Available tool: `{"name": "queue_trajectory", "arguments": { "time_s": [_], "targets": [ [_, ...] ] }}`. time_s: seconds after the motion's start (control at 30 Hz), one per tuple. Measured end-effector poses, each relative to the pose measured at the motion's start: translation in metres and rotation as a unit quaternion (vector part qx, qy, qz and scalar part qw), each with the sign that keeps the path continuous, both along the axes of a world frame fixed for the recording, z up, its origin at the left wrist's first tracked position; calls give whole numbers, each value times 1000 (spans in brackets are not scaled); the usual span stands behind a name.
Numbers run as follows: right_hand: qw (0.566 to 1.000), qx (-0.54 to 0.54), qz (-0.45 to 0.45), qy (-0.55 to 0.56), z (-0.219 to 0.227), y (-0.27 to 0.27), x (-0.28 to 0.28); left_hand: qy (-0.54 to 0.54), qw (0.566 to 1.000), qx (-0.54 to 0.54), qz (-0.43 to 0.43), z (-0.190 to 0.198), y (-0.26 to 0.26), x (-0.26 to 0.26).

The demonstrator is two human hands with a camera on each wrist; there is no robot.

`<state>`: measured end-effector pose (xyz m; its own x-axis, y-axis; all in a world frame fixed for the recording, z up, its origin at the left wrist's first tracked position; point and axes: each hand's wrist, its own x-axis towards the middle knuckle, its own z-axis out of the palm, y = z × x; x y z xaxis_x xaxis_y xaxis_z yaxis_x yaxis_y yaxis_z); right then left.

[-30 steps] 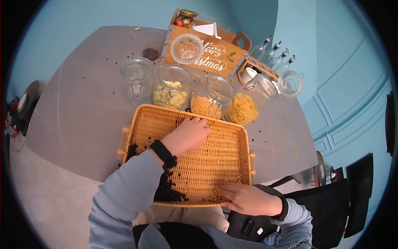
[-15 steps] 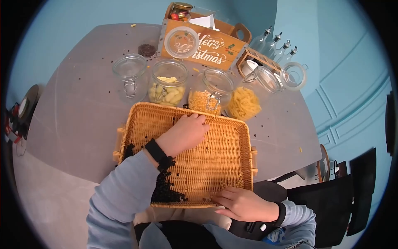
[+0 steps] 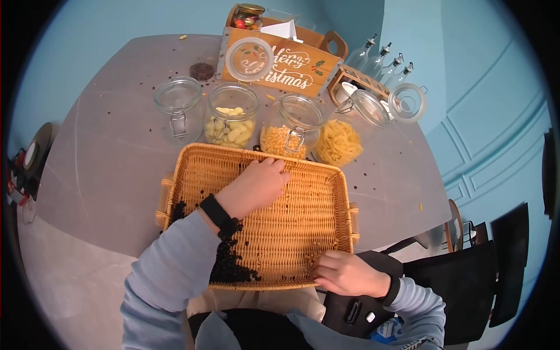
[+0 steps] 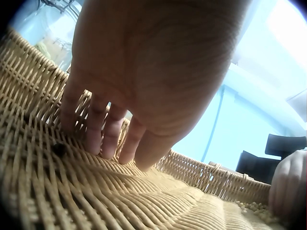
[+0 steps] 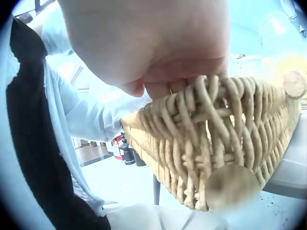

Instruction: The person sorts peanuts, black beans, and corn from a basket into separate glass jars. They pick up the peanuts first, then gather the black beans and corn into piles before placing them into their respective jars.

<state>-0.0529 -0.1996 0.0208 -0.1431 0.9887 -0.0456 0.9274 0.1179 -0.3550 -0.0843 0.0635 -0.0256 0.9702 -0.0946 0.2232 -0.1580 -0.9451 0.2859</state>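
Note:
In the head view, my left hand [image 3: 254, 184] reaches over a wicker basket [image 3: 262, 147], its fingers near the far wall. The left wrist view shows those fingers [image 4: 111, 139] extended down to the woven floor, with one dark bean [image 4: 59, 149] beside them. At the near right corner, my right hand [image 3: 350, 274] dips over the rim, its fingers among small pale-tan beans [image 3: 318, 256]; the fingertips are hidden by the rim in the right wrist view. Black beans [image 3: 230, 265] are heaped along the near left side, partly under my left forearm.
Beyond the basket stand open clip-top jars: one clear jar [image 3: 178, 114], one with pale yellow pieces [image 3: 230, 131], one of corn kernels [image 3: 283, 142] and a tilted one of pasta [image 3: 338, 143]. Behind are a wooden crate [image 3: 280, 61] and several glass bottles [image 3: 379, 61]. Stray beans dot the grey table [image 3: 93, 163].
My right hand has swept left along the near edge, then moved back right into the corner beans, which have shifted. My left hand stays at the far wall.

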Motion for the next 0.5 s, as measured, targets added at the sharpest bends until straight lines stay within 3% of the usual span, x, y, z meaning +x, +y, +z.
{"name": "queue_trajectory", "arguments": {
  "time_s": [0.17,0.4,0.5],
  "targets": [
    [990,22,-138,-35,7,9,4,9,1000,-1,1,-1,0,0],
    [986,-21,-165,-33,-3,9,2,6,1000,-21,14,-1,0,-1],
    [990,-37,-135,-26,-4,1,-2,-2,999,-26,18,-4,-1,1]
  ]
}}
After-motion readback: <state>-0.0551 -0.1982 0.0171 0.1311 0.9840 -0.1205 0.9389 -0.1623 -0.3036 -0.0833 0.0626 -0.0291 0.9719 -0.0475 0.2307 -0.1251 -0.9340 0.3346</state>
